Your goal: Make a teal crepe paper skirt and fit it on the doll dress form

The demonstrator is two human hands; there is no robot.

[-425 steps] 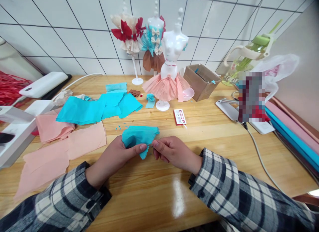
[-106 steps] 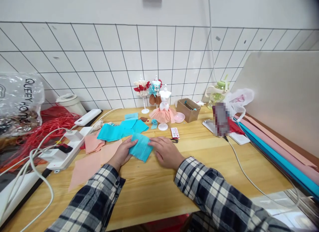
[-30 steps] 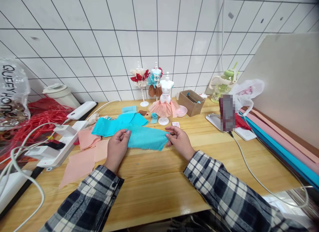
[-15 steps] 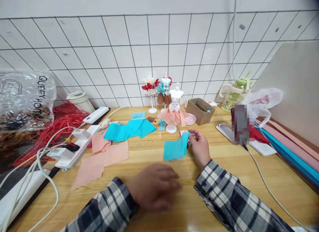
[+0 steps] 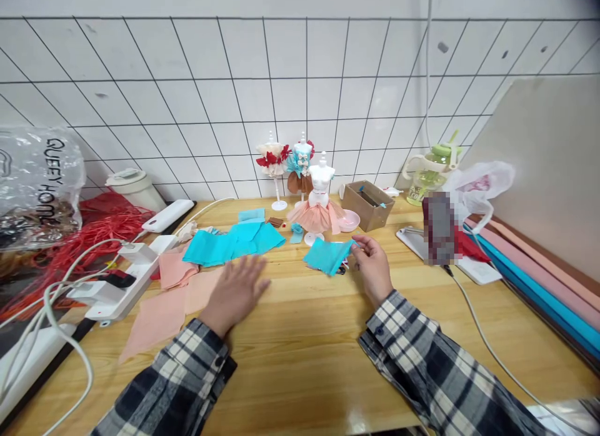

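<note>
Two hands are out over the table [image 5: 290, 367] in the head view! Right of centre in the frame, the right hand [image 5: 374, 270] has thumb and forefinger pinched on the corner of a small turquoise piece [image 5: 327, 255]. That piece sits mid-frame, just before the white mannequin [image 5: 321, 177] in its peach skirt [image 5: 315, 217], partly covering a dark object [image 5: 342, 270] too hidden for me to name. Left of centre, slightly blurred, comes the left hand [image 5: 237, 295]: fingers fanned wide, unclenched, over the edge of the peach sheets [image 5: 159, 317]. Touching them? I can't tell. Above it in the frame lie overlapping turquoise sheets [image 5: 234, 241].
</note>
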